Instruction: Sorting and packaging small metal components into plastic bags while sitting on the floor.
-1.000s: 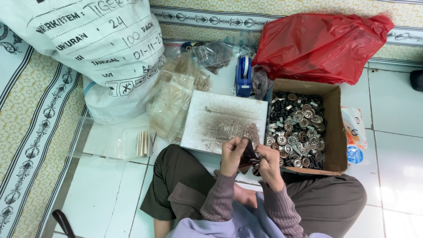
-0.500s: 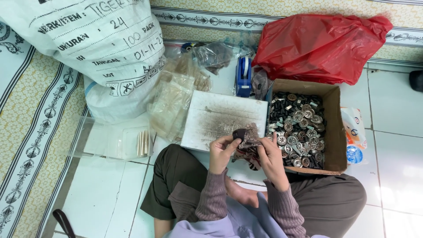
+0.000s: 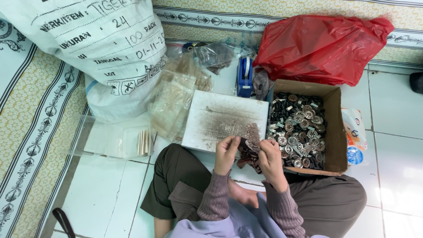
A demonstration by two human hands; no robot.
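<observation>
Hands meet over the lap: left hand [image 3: 226, 154] and right hand [image 3: 269, 158] each keep a narrow grip on a dark patterned strap [image 3: 247, 147] stretched between them. Judged step: working a fitting onto it, so the next move calls for a steady pinch and fine alignment. Strap's long axis runs hand to hand, one end pointing toward the box [image 3: 333, 132] of metal buttons [image 3: 299, 130], just right of the grip.

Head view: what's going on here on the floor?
A person sits cross-legged on a tiled floor. The left hand and right hand together hold a small dark, patterned piece over the near edge of a worn white board. Beside the right hand is a cardboard box filled with round metal parts. A red plastic bag and a large white sack lie behind.
</observation>
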